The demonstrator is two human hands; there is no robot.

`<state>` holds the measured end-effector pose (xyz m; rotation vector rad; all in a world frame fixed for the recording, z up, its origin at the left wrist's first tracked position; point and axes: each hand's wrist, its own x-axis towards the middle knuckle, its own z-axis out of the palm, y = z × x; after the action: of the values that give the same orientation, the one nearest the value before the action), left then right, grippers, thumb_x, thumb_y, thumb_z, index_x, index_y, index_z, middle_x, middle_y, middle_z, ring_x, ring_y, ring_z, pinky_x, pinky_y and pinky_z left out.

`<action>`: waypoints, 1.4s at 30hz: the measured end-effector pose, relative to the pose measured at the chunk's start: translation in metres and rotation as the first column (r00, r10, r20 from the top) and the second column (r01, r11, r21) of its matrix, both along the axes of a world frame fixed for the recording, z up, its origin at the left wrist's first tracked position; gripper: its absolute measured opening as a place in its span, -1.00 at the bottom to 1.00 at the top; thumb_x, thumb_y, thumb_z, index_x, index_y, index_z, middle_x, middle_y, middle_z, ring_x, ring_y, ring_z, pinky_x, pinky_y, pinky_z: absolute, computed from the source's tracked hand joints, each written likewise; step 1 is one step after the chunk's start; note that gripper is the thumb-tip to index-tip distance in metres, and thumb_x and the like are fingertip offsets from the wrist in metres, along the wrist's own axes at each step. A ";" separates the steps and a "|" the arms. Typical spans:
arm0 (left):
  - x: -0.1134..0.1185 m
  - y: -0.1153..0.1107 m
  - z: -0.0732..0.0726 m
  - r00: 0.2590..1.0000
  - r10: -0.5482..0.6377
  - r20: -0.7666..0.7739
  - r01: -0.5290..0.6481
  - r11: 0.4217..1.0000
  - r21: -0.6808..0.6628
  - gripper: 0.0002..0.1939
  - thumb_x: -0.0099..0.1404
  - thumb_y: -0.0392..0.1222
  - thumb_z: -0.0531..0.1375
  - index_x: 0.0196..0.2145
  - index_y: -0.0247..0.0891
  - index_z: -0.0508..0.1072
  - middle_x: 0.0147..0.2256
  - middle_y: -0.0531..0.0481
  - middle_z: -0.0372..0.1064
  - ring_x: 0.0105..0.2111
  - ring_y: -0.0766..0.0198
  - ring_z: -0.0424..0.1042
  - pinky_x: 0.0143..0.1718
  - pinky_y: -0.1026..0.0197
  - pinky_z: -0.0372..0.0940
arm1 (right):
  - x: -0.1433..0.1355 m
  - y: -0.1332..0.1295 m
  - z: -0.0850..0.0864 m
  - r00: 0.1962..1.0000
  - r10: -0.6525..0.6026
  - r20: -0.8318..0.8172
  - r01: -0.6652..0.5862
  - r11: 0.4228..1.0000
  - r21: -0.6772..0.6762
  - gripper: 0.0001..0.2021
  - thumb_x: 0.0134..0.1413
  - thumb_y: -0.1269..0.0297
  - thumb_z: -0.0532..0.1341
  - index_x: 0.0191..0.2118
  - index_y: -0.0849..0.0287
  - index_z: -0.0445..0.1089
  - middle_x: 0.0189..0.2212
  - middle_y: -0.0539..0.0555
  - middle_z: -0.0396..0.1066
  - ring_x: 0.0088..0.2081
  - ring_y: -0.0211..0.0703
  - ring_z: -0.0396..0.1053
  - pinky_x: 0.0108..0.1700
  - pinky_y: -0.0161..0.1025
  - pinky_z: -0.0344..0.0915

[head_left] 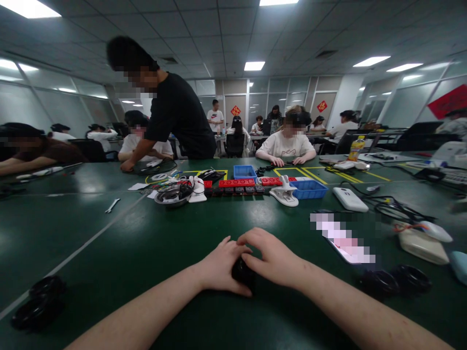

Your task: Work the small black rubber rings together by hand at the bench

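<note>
Both my hands rest together on the dark green table [146, 243], close to me. My left hand [219, 267] and my right hand [272, 260] wrap around one small black object [243, 274] pressed between them. Most of that object is covered by my fingers, so I cannot make out its shape. My forearms reach in from the bottom edge.
Black ring-shaped parts lie at the near left [40, 301] and near right [396, 281]. A phone [345, 238], white power bank [350, 199], cables, blue bins [309, 188], red blocks [237, 183] and a white clamp [286, 192] sit farther out. Several people work around the table.
</note>
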<state>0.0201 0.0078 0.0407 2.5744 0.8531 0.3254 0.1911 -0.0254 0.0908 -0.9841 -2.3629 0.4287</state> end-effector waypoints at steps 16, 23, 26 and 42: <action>0.006 -0.002 -0.008 0.997 0.071 -0.002 -0.070 0.986 0.150 -0.43 -0.12 0.15 0.27 -0.20 -0.19 0.32 -0.25 0.01 0.34 -0.19 0.14 0.31 0.15 -0.13 -0.20 | -0.007 0.005 -0.017 0.952 -0.136 0.273 0.175 0.977 -0.122 -0.76 -0.13 0.13 0.24 -0.39 0.22 0.35 -0.43 0.05 0.32 -0.37 -0.20 0.26 -0.35 -0.30 0.14; 0.004 0.000 -0.006 0.995 0.096 -0.009 -0.094 0.987 0.133 -0.45 -0.14 0.15 0.28 -0.23 -0.20 0.34 -0.26 0.02 0.34 -0.19 0.13 0.30 0.15 -0.13 -0.21 | -0.008 0.005 -0.016 0.961 -0.116 0.249 0.155 0.977 -0.143 -0.79 -0.13 0.22 0.24 -0.35 0.24 0.35 -0.39 0.07 0.32 -0.31 -0.17 0.27 -0.28 -0.27 0.18; 0.003 0.002 -0.007 0.998 0.059 -0.009 -0.058 0.993 0.104 -0.46 -0.13 0.07 0.29 -0.19 -0.20 0.33 -0.22 0.01 0.33 -0.16 0.12 0.29 0.14 -0.12 -0.18 | -0.007 0.004 -0.014 0.968 -0.093 0.231 0.132 0.978 -0.160 -0.81 -0.12 0.25 0.23 -0.35 0.24 0.36 -0.38 0.08 0.33 -0.30 -0.17 0.28 -0.25 -0.26 0.19; -0.003 0.012 -0.016 0.993 -0.108 0.055 0.109 0.994 -0.027 -0.51 -0.17 -0.12 0.34 -0.20 -0.15 0.40 -0.11 0.01 0.22 -0.08 0.09 0.20 0.00 0.11 0.12 | -0.003 0.007 -0.015 0.946 0.324 0.031 -0.287 0.876 -0.386 -0.80 -0.19 0.55 0.14 -0.43 0.17 0.45 -0.41 -0.09 0.44 -0.30 -0.29 0.36 0.00 -0.25 0.13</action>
<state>0.0173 0.0200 0.0246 2.5609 0.6909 0.3445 0.1880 -0.0182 0.0763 -0.7995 -2.5890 1.0127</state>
